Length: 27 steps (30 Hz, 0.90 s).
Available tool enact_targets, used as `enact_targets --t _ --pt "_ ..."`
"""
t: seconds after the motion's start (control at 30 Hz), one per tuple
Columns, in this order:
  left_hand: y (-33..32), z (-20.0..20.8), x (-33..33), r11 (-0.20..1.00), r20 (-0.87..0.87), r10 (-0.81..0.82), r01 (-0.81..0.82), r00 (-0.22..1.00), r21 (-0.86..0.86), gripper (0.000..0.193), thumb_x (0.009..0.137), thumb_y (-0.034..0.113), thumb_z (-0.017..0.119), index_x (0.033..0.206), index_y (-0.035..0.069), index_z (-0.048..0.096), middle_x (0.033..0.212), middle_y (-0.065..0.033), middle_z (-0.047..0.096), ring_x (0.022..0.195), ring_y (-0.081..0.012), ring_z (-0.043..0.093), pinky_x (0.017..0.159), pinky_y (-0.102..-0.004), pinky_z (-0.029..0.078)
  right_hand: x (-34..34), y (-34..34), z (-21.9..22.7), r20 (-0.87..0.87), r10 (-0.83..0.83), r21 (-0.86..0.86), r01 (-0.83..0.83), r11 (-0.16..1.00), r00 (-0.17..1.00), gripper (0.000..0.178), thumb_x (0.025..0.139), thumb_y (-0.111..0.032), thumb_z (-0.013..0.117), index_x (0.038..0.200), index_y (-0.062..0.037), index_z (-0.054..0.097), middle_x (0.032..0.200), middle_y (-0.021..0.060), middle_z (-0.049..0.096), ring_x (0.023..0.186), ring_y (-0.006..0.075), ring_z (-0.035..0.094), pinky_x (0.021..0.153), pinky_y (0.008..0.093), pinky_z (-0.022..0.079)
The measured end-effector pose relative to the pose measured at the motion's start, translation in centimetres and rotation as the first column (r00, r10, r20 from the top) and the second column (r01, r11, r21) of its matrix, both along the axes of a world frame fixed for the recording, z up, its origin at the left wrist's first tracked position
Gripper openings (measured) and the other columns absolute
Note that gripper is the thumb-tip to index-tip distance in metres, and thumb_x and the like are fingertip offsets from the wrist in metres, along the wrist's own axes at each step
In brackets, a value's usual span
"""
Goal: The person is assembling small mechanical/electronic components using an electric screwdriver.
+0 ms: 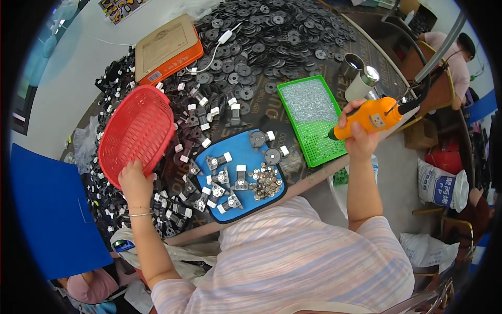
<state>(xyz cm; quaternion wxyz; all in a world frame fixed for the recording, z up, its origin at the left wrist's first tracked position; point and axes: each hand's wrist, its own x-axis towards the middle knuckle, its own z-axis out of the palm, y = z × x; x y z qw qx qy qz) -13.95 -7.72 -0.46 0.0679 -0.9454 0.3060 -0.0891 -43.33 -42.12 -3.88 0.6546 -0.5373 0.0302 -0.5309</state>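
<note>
Right hand (361,140) grasps orange power screwdriver (370,118), tip angled at green tray (318,143), left hand (137,182) grips red basket (137,133) by its near rim, seemingly steadying it, blue mat (238,148) between, probably for reach.

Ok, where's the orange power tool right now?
In the head view, the orange power tool is right of centre, held in the right hand, its dark tip pointing left beside the green tray's right edge.
</note>
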Motion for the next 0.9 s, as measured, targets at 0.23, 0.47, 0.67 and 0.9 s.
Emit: enact_targets --t 0.23,0.47,0.67,0.9 --pt "-10.7 2.0 -4.2 0.802 -0.088 -0.507 0.432 0.857 -0.413 0.047 0.067 0.012 0.075 0.109 0.0 0.057 0.114 -0.0172 0.057 0.108 -0.0346 0.051 0.095 -0.0406 0.04 0.4 0.2 -0.7 0.01 0.021 0.035 -0.022 0.999 1.0 0.041 0.074 -0.006 0.07 0.109 0.0015 0.05 0.092 0.0122 0.057 0.071 0.0181 0.058 0.065 0.0286 0.047" --pt "-25.8 -7.9 -1.5 0.684 -0.223 -0.679 0.492 0.699 -0.539 0.034 0.071 0.006 0.068 0.103 0.003 0.06 0.105 -0.0159 0.059 0.103 -0.0342 0.055 0.088 -0.0397 0.044 -0.4 0.9 -0.2 -0.032 0.009 0.006 -0.009 1.0 0.999 0.043 0.07 -0.004 0.071 0.107 0.0019 0.05 0.091 0.012 0.058 0.071 0.017 0.058 0.063 0.0268 0.048" --pt "-28.2 -10.2 0.0 0.807 -0.09 -0.584 0.564 0.807 -0.177 0.023 0.072 0.011 0.058 0.094 0.01 0.065 0.098 -0.0087 0.063 0.098 -0.0271 0.058 0.085 -0.0419 0.042 -1.0 0.7 -0.1 -0.046 -0.018 0.018 0.019 1.0 0.999 0.042 0.07 -0.005 0.071 0.106 0.0021 0.05 0.091 0.0116 0.057 0.069 0.0174 0.057 0.062 0.0273 0.047" --pt "-20.2 -2.9 -5.5 0.675 -0.217 -0.687 0.499 0.693 -0.544 0.035 0.065 0.03 0.066 0.089 0.005 0.067 0.083 -0.0119 0.065 0.084 -0.0287 0.06 0.084 -0.041 0.041 -0.5 -0.4 -0.5 -0.004 -0.018 0.004 0.018 1.0 1.0 0.043 0.072 -0.015 0.073 0.104 0.003 0.051 0.091 0.0121 0.056 0.069 0.0194 0.058 0.062 0.0282 0.047"
